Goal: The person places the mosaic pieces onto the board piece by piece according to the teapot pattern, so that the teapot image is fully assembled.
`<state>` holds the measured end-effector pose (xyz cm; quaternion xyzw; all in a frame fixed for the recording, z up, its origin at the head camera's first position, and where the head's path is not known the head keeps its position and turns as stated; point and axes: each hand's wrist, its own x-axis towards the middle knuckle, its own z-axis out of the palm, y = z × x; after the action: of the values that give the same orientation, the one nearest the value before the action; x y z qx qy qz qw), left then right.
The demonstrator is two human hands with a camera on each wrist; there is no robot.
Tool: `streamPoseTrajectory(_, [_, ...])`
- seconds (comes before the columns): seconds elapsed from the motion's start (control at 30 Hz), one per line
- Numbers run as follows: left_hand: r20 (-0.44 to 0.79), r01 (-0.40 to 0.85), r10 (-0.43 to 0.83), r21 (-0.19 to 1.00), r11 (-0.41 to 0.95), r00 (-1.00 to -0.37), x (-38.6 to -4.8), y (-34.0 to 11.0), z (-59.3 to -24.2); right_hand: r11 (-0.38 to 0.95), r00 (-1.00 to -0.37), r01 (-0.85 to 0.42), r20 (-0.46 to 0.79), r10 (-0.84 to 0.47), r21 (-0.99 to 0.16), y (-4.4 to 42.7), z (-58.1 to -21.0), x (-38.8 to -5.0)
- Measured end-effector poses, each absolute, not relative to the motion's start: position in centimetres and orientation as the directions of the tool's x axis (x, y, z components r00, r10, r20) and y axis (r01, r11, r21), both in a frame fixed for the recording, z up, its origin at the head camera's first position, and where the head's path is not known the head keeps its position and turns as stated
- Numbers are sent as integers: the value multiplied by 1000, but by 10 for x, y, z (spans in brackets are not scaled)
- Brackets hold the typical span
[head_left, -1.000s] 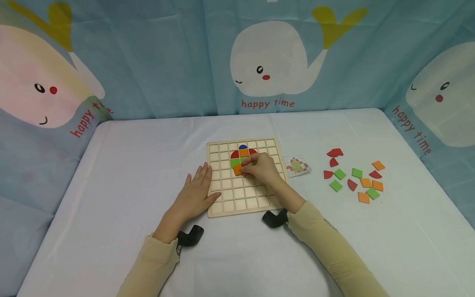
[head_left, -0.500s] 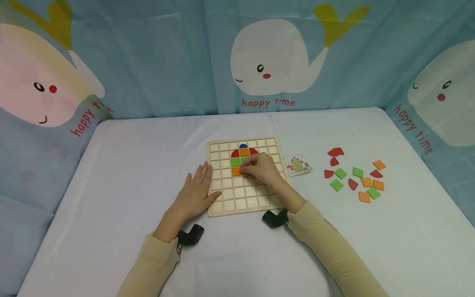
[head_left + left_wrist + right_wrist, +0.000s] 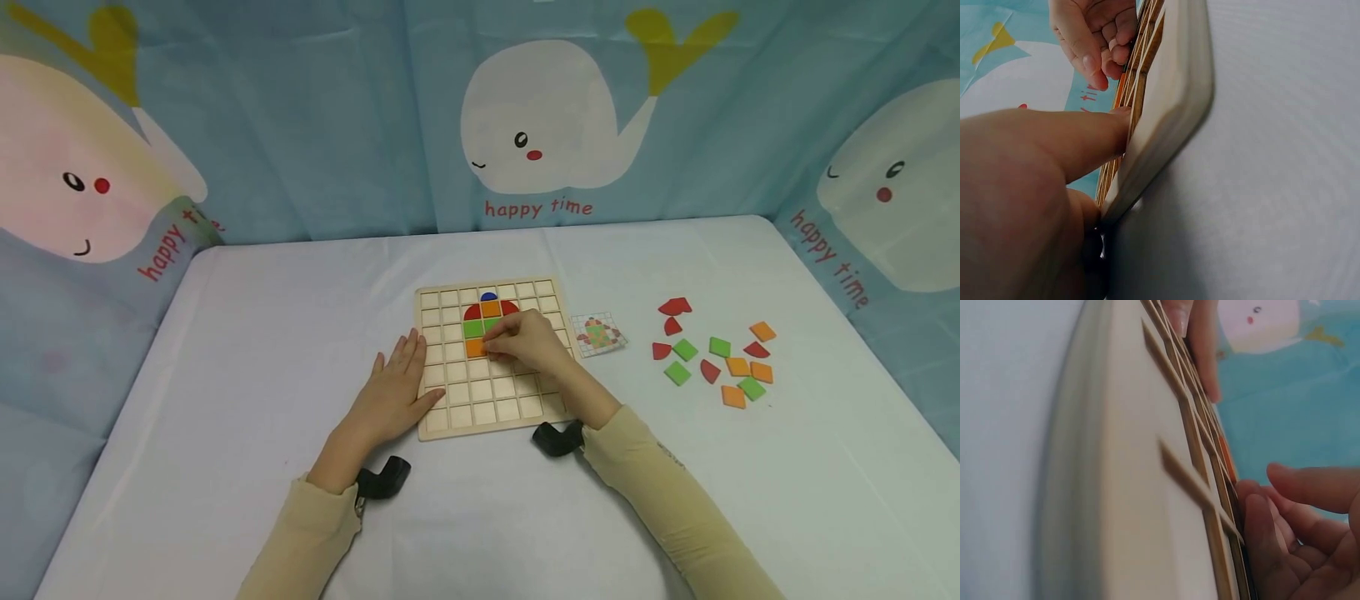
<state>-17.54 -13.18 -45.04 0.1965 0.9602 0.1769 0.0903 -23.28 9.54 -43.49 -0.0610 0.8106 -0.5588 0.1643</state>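
Skewed a second ago, the lower orange tile (image 3: 476, 347) has since turned to lie level in its cell, with the right fingertips at its right edge then as now. White cloth covers the table (image 3: 300, 317), and on it lies the wooden grid board (image 3: 482, 392), flat and slightly turned, its near edge slanting a little farther from the person toward the right. The left hand (image 3: 392, 393) lies with fingers extended along the board's left edge, its thumb resting over the near left cells. The right hand (image 3: 528, 343) reaches over the board from the right, fingers bent; whether they pinch the tile or only touch it, I cannot tell. Just right of the board is a printed card (image 3: 598, 335), and farther right lie loose pieces (image 3: 737, 367) in orange, green and red. The lower orange tile looks square, showing no clear long axis; its sides follow the grid lines, and it sits left of the fingertips. Directly beyond it are green tiles (image 3: 474, 328), then red pieces (image 3: 472, 312) flanking another orange tile (image 3: 491, 309), topped by a small blue piece (image 3: 488, 297).
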Motion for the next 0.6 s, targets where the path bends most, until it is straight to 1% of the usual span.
streamPoseTrajectory(0.2, [-96, 349, 411, 378, 858, -906, -175, -132, -450, 342, -943, 92, -192, -272, -935, 104, -433, -230])
streamPoseTrajectory(0.37, [-93, 351, 411, 375, 858, -907, -175, -132, -450, 364, -951, 89, -188, -246, -927, 114, -431, -225])
streamPoseTrajectory(0.47, [-90, 350, 409, 375, 858, -908, -175, -132, -450, 371, -949, 80, -184, -255, -925, 121, -430, -221])
streamPoseTrajectory(0.6, [-88, 350, 409, 377, 857, -908, -175, -131, -449, 320, -944, 106, -197, -265, -942, 130, -428, -215])
